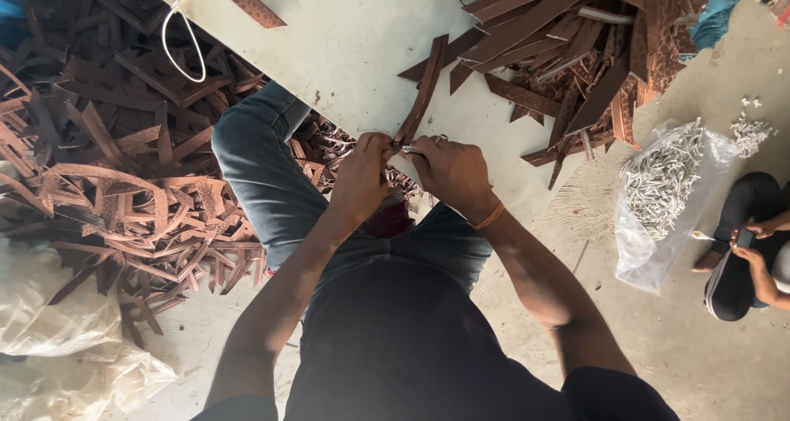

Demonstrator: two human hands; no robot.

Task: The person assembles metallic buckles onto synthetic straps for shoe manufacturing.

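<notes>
A clear plastic bag [658,199] filled with small pale metal pieces is seen on the floor at the right, slumped open, with a few loose pieces [750,129] scattered just beyond it. At the lower left a crumpled, whitish translucent sack [58,339] is lying beside a large heap of brown strips [123,182]. A second heap of the same brown strips [576,51] is spread on the upper right part of the pale desk [346,42], and a white cord [185,38] is looped near the desk's upper left edge.

One brown strip [421,92] is held at its lower end at the desk's near edge, above the lap, and runs up and away across the desk. The left hand [362,178] is closed around that end, with fingers curled tightly. The right hand [451,172] is also closed, pinching the same end together with a small metal piece [406,149] between the two hands. An orange band [489,217] is worn on the right wrist.

At the far right, another person's hands [750,240] are seen holding a small object; what it is cannot be told.
</notes>
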